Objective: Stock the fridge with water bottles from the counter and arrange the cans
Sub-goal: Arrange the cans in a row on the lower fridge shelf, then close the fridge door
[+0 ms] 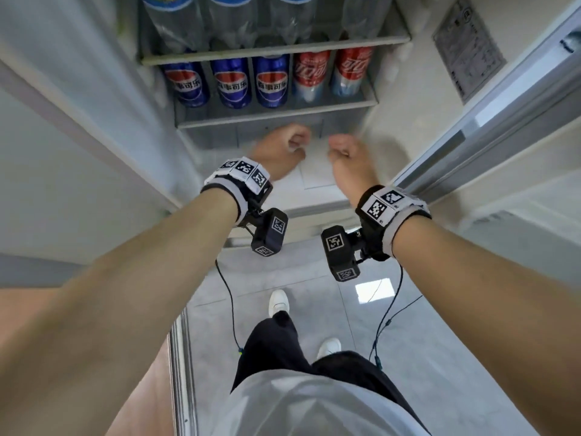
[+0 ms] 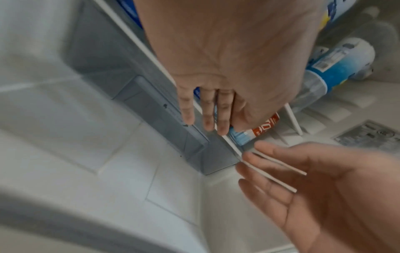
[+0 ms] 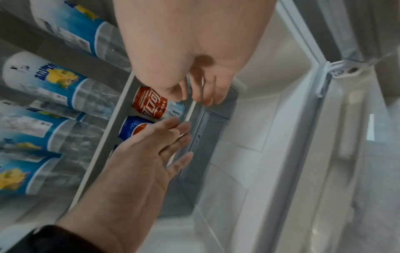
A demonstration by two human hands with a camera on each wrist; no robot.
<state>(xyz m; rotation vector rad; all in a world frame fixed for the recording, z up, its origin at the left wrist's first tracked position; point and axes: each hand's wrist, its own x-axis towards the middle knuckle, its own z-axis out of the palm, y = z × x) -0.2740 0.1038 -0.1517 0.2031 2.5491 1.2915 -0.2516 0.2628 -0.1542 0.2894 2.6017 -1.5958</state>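
Three blue Pepsi cans (image 1: 232,81) and two red Coca-Cola cans (image 1: 311,73) stand in a row on the lower grey door shelf (image 1: 276,116). Clear water bottles (image 1: 232,20) with blue labels fill the shelf above. My left hand (image 1: 284,146) and right hand (image 1: 349,152) hang side by side just below the can shelf, both empty with relaxed fingers. In the left wrist view my left fingers (image 2: 205,111) point at the shelf's front, near a red can (image 2: 264,126). The right wrist view shows a red can (image 3: 149,104), a blue can (image 3: 134,126) and bottles (image 3: 65,80).
A white fridge panel (image 1: 317,174) lies under the hands. A grey label sticker (image 1: 468,48) sits on the inner wall at the right, beside the door seal (image 1: 490,121). White fridge walls close in on the left. Grey floor tiles (image 1: 314,278) and my legs are below.
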